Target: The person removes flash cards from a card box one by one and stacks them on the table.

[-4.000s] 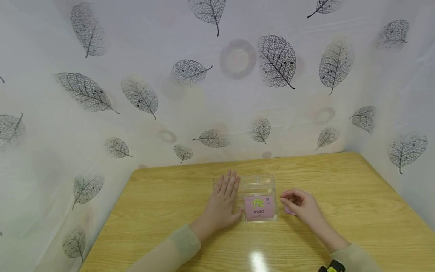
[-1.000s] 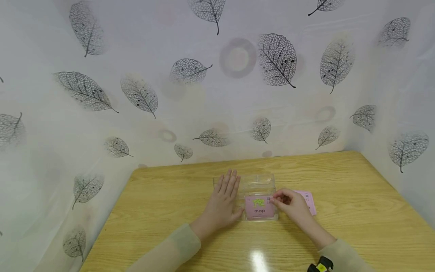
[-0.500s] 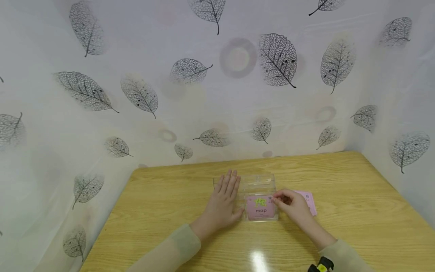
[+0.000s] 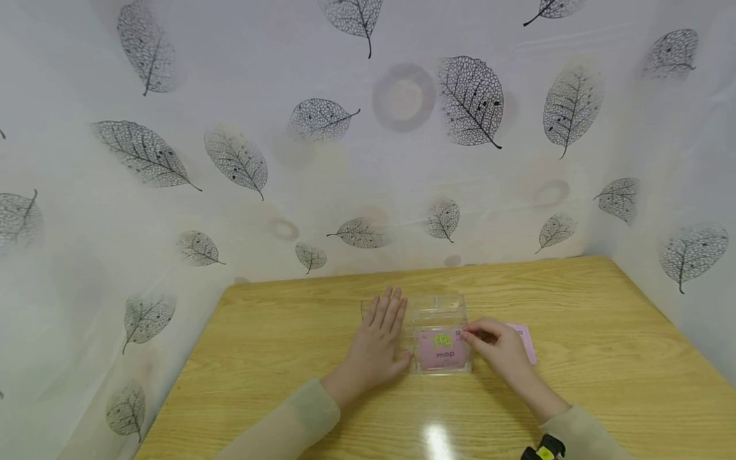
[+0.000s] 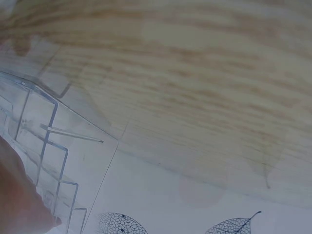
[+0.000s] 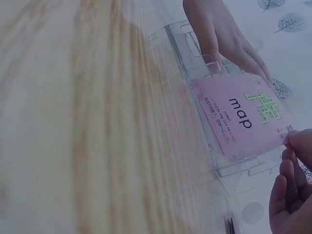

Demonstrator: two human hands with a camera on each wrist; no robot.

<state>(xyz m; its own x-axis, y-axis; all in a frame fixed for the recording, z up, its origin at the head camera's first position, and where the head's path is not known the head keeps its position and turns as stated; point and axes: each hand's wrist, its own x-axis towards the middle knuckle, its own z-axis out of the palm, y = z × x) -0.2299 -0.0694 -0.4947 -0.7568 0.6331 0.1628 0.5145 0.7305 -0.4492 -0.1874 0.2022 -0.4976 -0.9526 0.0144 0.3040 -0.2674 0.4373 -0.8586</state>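
Observation:
My left hand [image 4: 376, 345] rests flat with straight fingers on the left part of a clear plastic tiered card holder [image 4: 439, 305]. In the holder's front right slot stands a pink flash card [image 4: 441, 358] printed with "map" and a green map drawing. Thumb and forefinger of my right hand [image 4: 499, 350] pinch that flash card at its upper right corner. The right wrist view shows the pinched card [image 6: 243, 114] leaning in the slot, with the left hand behind it. Only a blurred part of the left hand [image 5: 19, 195] shows beside the stepped plastic in the left wrist view.
Another pink card [image 4: 526, 342] lies on the wooden table [image 4: 609, 358], partly hidden behind the right hand. A white curtain [image 4: 253, 76] with leaf prints hangs at the table's back and sides.
The right hand has moved left from the pink card on the table to the "map" card. That card has shifted slightly right and tilted. The left hand has stayed put.

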